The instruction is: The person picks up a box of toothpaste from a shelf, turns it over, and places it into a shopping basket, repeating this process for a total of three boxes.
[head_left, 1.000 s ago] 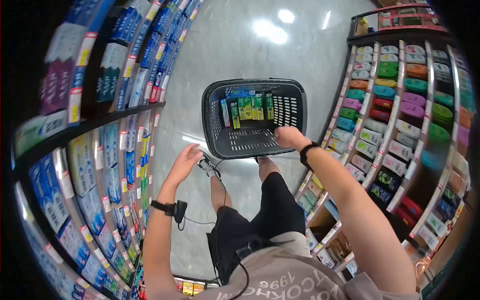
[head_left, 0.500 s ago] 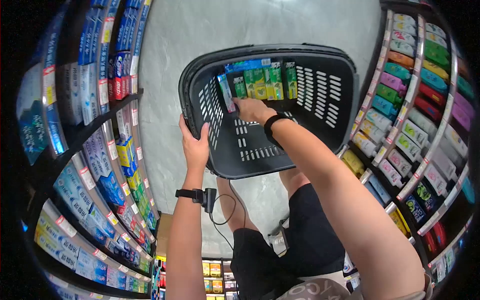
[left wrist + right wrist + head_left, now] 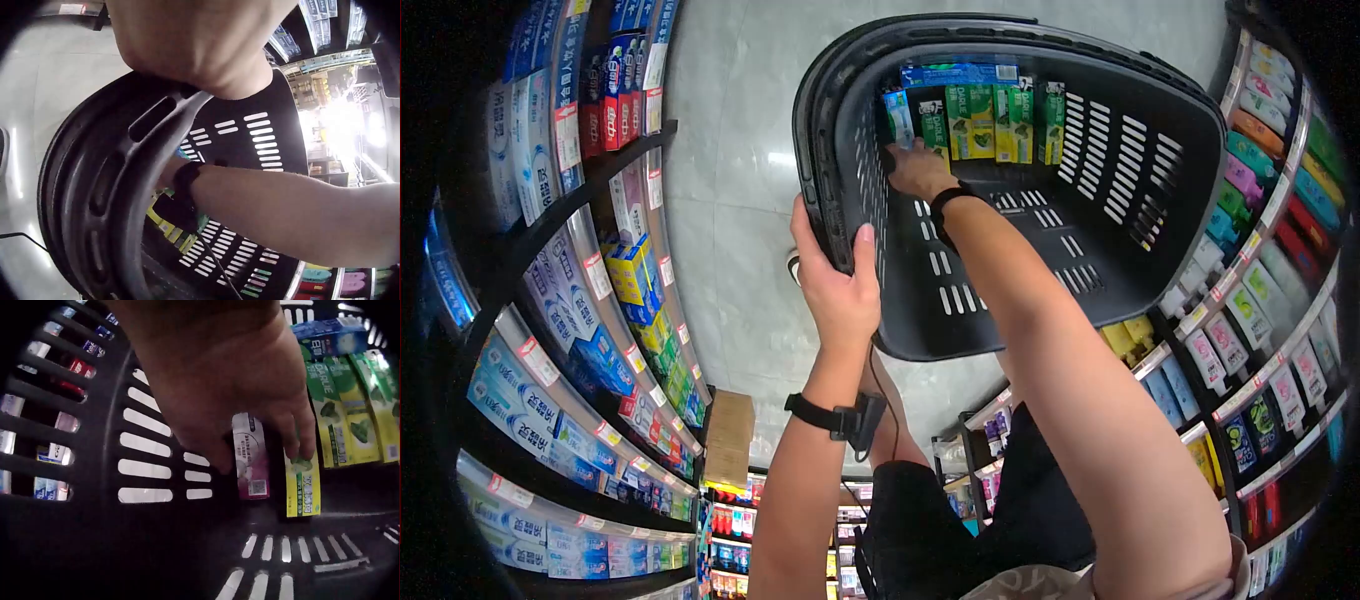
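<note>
My left hand point(image 3: 840, 300) grips the left rim of a black plastic shopping basket point(image 3: 910, 310), thumb inside and fingers outside. Deep in the basket is my right hand point(image 3: 925, 172), reaching down among upright toothpaste boxes. In the right wrist view, its thumb is left of a white-and-pink toothpaste box point(image 3: 252, 456). Its fingertips touch the front of a green-and-yellow toothpaste box point(image 3: 303, 487) beside that. Several more green-and-yellow boxes point(image 3: 970, 120) stand to the right, and a blue box point(image 3: 960, 75) lies across behind them.
Shelves of toothpaste boxes point(image 3: 605, 350) line the left side. On the right are shelves of colourful packs point(image 3: 1250, 290). A brown carton point(image 3: 728, 440) stands low by the left shelf. Grey tiled floor point(image 3: 740, 240) runs between them.
The left hand has come up from beside the basket and taken hold of its rim. My right hand has moved from the near rim down to the boxes. The basket appears closer and tilted.
</note>
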Available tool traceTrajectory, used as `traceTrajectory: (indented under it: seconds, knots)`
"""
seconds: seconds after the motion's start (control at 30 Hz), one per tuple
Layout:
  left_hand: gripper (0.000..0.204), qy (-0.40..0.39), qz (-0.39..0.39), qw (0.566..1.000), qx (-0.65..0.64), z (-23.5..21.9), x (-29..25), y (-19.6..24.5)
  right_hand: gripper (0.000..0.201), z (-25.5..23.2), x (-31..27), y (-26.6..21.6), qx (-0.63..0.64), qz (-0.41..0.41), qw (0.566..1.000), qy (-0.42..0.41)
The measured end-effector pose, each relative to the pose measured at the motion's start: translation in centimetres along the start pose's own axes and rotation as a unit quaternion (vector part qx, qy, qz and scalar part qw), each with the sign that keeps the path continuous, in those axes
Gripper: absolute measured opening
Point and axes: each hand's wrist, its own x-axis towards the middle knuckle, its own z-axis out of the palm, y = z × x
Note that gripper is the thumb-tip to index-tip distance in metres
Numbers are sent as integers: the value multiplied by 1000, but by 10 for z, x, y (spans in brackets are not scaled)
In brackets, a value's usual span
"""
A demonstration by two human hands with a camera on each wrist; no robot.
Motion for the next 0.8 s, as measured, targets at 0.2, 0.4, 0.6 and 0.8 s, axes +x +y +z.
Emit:
traceTrajectory:
  seconds: [0.2, 0.4, 0.6, 0.8]
  knots:
    - [69, -47, -91, 995, -10, 9, -8, 28, 35, -23, -75, 34, -26, -51, 994, 92]
    - [93, -166, -93, 982, 10, 3, -10, 20, 46, -103, -207, 72, 54, 7, 991, 122]
    - [92, -322, -97, 937, 99, -127, -26, 87, 57, -181, -333, 80, 54, 37, 998, 10]
    - [50, -342, -13, 939, 26, -287, -70, 173, 86, -213, -455, -11, 332, -10, 941, 58]
